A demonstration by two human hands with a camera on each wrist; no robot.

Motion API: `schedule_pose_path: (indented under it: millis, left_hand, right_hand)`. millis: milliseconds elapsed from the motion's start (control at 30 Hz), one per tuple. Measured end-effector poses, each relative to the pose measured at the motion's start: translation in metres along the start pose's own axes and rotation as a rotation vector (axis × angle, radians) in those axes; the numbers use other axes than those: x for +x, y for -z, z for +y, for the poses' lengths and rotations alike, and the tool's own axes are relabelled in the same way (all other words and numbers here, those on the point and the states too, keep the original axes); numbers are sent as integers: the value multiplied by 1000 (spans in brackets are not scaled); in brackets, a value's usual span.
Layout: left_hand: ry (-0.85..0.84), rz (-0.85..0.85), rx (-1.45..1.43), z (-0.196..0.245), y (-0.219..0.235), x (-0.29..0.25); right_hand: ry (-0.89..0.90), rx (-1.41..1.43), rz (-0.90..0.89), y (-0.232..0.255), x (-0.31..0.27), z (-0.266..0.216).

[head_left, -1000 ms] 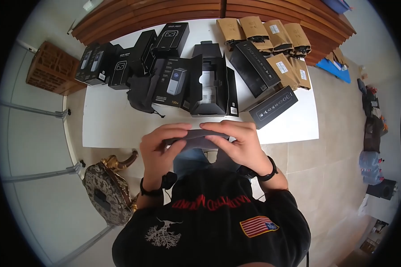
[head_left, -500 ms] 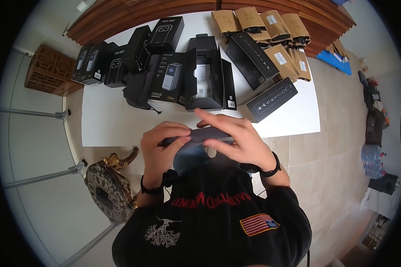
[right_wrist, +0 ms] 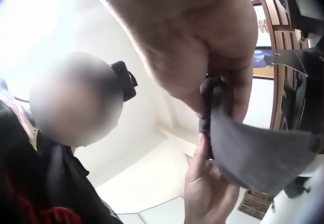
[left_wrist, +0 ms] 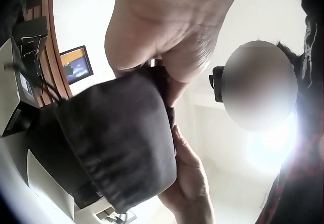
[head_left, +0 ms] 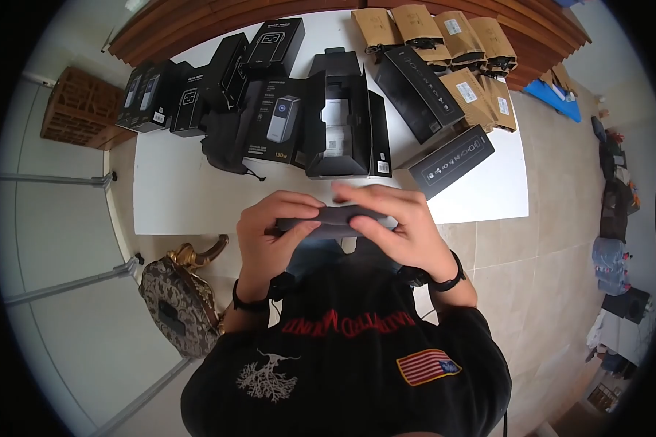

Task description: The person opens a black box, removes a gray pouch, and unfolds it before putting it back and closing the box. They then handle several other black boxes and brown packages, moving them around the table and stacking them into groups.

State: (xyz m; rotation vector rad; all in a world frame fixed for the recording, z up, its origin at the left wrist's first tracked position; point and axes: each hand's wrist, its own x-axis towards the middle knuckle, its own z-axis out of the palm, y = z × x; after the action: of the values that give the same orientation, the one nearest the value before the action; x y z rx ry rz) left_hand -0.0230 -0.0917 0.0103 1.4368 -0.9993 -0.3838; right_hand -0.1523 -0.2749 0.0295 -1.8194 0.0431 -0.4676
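A dark grey drawstring pouch (head_left: 334, 216) is held up in front of the table's near edge. My left hand (head_left: 266, 231) pinches one end of it, thumb on the near side and fingers over the far side. My right hand (head_left: 408, 227) grips the other end, its thumb on the near face and its raised index finger blurred. In the left wrist view the pouch (left_wrist: 121, 138) hangs broad and soft, with its cords trailing at the left. Seen from the right wrist, the pouch (right_wrist: 263, 153) hangs as a grey flap below the fingers.
On the white table (head_left: 481, 193), an opened black box (head_left: 337, 164) stands nearest. Several black boxes, a printed one (head_left: 277, 120) among them, and another dark pouch (head_left: 226, 146) lie left. Further black boxes (head_left: 452, 160) and brown paper packets (head_left: 463, 98) are right. A patterned chair (head_left: 178, 309) stands lower left.
Half a second ago my right fingers were spread and lifted off the pouch; now they close on its end again. The left hand keeps its hold, and the pouch shifts slightly right.
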Motion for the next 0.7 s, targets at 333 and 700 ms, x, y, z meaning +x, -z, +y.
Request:
schedule_pose_path:
  millis: [333, 700]
  left_hand:
    - [1, -94, 58, -3, 2, 6]
    - [45, 4, -109, -2, -3, 9]
  right_hand:
    - [2, -9, -5, -8, 3, 2]
    - [108, -17, 197, -16, 6, 4]
